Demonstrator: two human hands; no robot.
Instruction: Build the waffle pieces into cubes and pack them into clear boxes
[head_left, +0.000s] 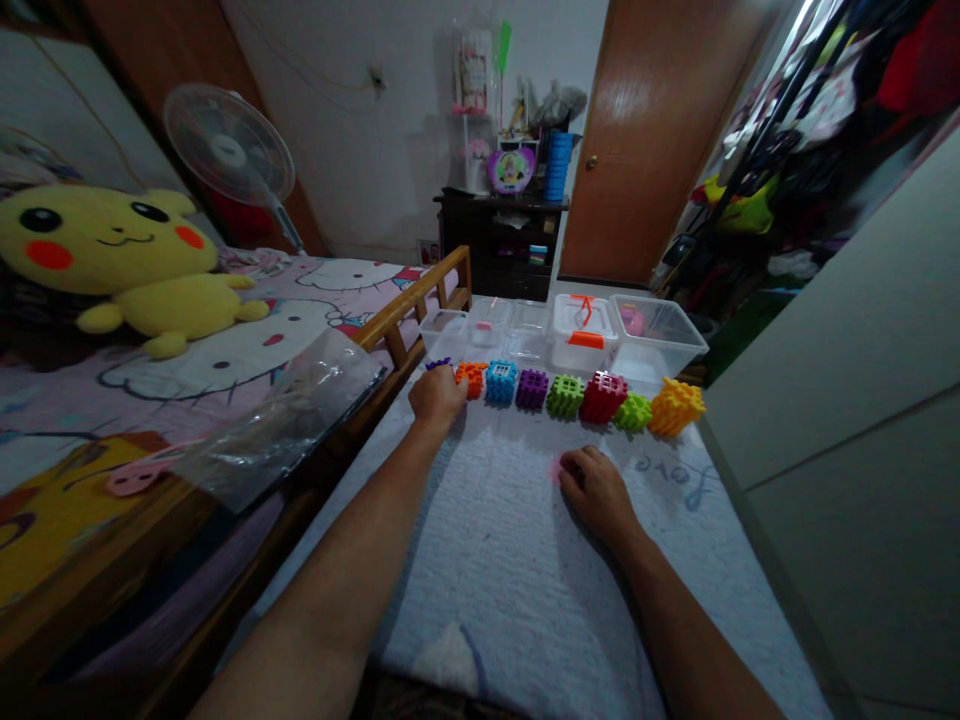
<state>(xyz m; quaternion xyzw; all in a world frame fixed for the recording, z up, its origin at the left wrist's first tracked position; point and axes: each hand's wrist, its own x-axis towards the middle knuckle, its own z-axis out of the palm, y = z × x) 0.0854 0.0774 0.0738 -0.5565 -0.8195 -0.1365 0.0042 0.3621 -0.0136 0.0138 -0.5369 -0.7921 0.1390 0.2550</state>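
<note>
My left hand [438, 396] is closed at the left end of a row of plastic lattice blocks. Dark purple pieces [438, 364] peek out beyond its fingers, mostly covered by the hand. Its thumb side lies close against an orange block [472, 377]. Rightward the row goes on with a blue block [501, 382], a purple block [532, 389], a green block [565, 396], a dark red block [604, 397], a lime block [633, 412] and a yellow block [677, 407]. My right hand [598, 488] rests on the cloth, fingers curled, with no object showing in it.
Behind the row stand clear plastic boxes [660, 322] and a lidded box with an orange handle [585, 318]. A pale patterned cloth [510, 560] covers the table. At left, a wooden bed rail [409, 305] borders a bed with a plastic bag [277, 420] and a yellow plush toy [169, 310].
</note>
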